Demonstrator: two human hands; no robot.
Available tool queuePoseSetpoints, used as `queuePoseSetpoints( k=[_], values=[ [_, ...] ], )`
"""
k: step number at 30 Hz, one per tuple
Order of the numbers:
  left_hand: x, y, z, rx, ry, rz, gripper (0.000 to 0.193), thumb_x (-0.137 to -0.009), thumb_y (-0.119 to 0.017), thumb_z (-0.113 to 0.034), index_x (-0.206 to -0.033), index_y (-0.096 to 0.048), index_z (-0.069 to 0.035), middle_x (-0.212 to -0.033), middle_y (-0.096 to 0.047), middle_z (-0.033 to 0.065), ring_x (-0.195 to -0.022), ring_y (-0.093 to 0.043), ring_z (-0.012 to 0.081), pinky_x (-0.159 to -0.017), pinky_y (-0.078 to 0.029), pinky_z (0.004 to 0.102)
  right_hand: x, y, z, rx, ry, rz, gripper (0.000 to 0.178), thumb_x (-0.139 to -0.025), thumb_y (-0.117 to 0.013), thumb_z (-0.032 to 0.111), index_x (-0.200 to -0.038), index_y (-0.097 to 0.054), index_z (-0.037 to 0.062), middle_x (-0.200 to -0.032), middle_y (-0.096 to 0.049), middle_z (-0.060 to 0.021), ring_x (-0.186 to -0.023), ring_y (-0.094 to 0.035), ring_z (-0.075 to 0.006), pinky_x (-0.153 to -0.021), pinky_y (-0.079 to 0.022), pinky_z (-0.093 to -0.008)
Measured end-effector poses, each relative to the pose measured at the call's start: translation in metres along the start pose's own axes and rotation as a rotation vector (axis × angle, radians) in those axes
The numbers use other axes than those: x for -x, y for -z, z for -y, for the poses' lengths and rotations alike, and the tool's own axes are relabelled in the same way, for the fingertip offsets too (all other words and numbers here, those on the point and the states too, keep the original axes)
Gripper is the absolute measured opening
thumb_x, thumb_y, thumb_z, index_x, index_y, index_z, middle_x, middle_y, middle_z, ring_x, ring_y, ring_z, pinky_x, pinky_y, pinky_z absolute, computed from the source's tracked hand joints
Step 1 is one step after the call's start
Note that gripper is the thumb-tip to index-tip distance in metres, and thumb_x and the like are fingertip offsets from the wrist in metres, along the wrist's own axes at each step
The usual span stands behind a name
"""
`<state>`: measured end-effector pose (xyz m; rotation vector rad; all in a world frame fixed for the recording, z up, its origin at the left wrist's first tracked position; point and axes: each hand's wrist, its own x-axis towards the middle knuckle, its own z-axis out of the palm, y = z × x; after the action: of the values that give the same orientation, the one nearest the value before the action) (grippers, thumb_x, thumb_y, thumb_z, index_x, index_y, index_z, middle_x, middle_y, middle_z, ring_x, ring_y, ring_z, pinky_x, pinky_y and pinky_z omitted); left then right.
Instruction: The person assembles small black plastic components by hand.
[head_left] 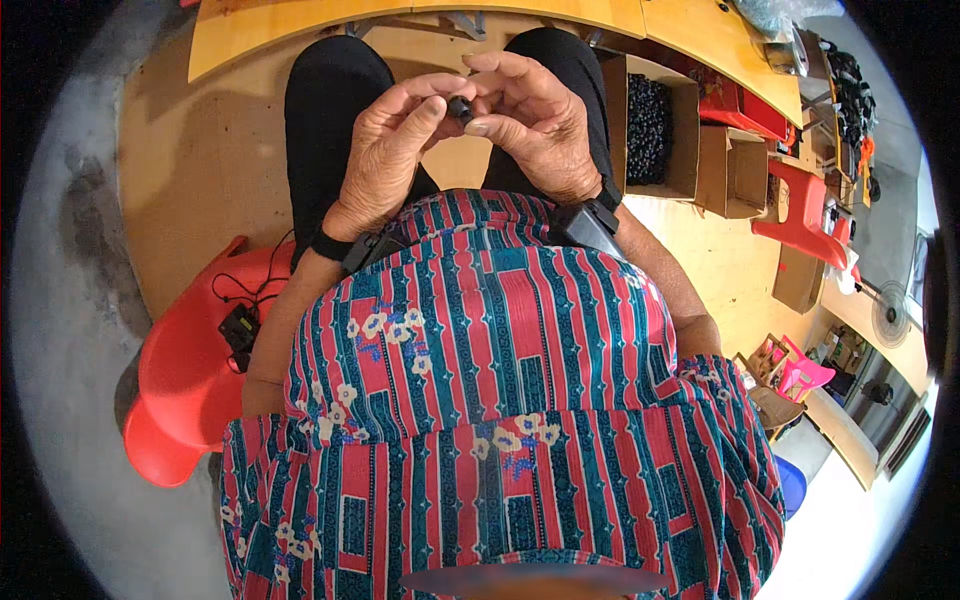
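Over my lap, a small round black part [459, 107] sits between my two hands. My left hand [388, 150] is closed in a pinch, with thumb and forefinger on the part's left side. From the right, my right hand [540, 125] has its thumb and bent fingers at the part's other side, and its forefinger is raised clear. The fingertips partly cover the part, so its exact kind cannot be made out.
A wooden table edge [540, 14] runs ahead of my knees. On the right stand a cardboard box of many small black parts [648, 130], another cardboard box [735, 172] and a red stool [800, 215]. A red chair [195, 370] with a cabled black device [240, 328] is on the left.
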<state>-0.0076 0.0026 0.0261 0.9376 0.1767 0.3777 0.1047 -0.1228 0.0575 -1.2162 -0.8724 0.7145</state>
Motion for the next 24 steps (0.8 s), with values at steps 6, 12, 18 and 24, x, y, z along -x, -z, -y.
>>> queuePoseSetpoints(
  k=[6, 12, 18, 24],
  values=[
    [0.0, 0.0, 0.003, 0.082, 0.02, 0.003, 0.025, -0.094, -0.052, -0.018, -0.112, -0.058, -0.001, -0.104, -0.063, 0.0089, -0.087, -0.062, 0.0139, -0.08, -0.052, 0.0267, 0.001, 0.001, 0.002, -0.026, -0.018, 0.006, 0.043, -0.082, -0.064, -0.001, -0.123, -0.051, 0.0039, -0.098, -0.063, -0.0048, -0.087, -0.06, -0.01, -0.078, -0.05, -0.0228],
    [-0.001, 0.006, 0.002, -0.195, -0.043, 0.076, 0.026, -0.091, -0.057, -0.011, -0.115, -0.056, -0.002, -0.105, -0.061, 0.0065, -0.092, -0.059, 0.0131, -0.082, -0.051, 0.0289, 0.002, 0.001, -0.001, -0.159, -0.137, -0.053, 0.029, -0.085, -0.062, 0.003, -0.114, -0.058, 0.0022, -0.095, -0.064, -0.0053, -0.085, -0.06, -0.0106, -0.078, -0.05, -0.0235],
    [-0.001, 0.008, -0.001, -0.436, -0.014, -0.012, 0.024, -0.085, -0.065, -0.007, -0.108, -0.061, -0.001, -0.09, -0.063, 0.0022, -0.081, -0.059, 0.0097, -0.074, -0.052, 0.0248, 0.004, 0.003, -0.005, -0.074, -0.18, -0.056, 0.017, -0.089, -0.06, 0.01, -0.102, -0.065, 0.0004, -0.086, -0.065, -0.0043, -0.076, -0.06, -0.0094, -0.068, -0.05, -0.0225],
    [0.0, 0.011, 0.001, -0.47, 0.064, -0.016, 0.024, -0.085, -0.066, -0.01, -0.106, -0.062, 0.001, -0.086, -0.063, 0.0021, -0.077, -0.058, 0.009, -0.07, -0.05, 0.0233, 0.003, 0.002, -0.01, -0.132, -0.262, -0.1, 0.017, -0.09, -0.058, 0.011, -0.102, -0.065, 0.0001, -0.083, -0.065, -0.0054, -0.068, -0.061, -0.0094, -0.064, -0.051, -0.0215]
  ],
)
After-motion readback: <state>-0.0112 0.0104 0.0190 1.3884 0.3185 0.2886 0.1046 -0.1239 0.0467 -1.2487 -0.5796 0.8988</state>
